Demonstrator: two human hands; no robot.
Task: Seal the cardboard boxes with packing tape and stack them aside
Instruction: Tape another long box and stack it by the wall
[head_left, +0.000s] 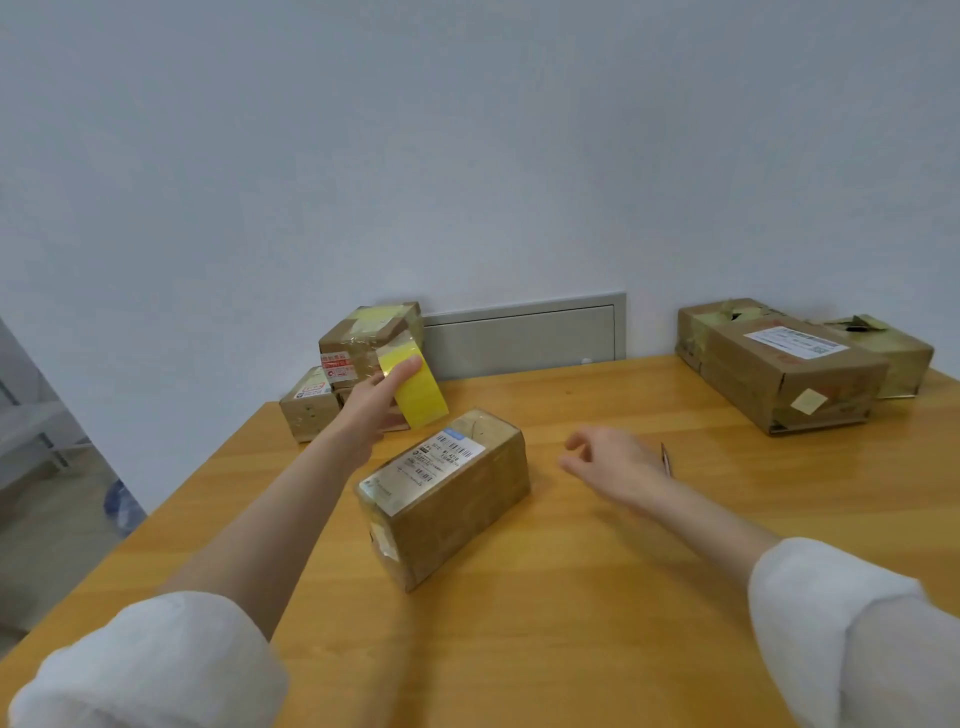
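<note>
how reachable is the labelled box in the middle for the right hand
Probably yes: the right hand hovers open and empty just right of the labelled box, only bare table between them. The left hand, holding the yellow tape, is off to the far side.

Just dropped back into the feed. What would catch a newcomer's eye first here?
The bright yellow tape roll, held by the left hand at the far left of the table, in front of a small stack of boxes. Next, the labelled cardboard box lying at an angle mid-table, with the right hand hovering empty beside it.
</note>
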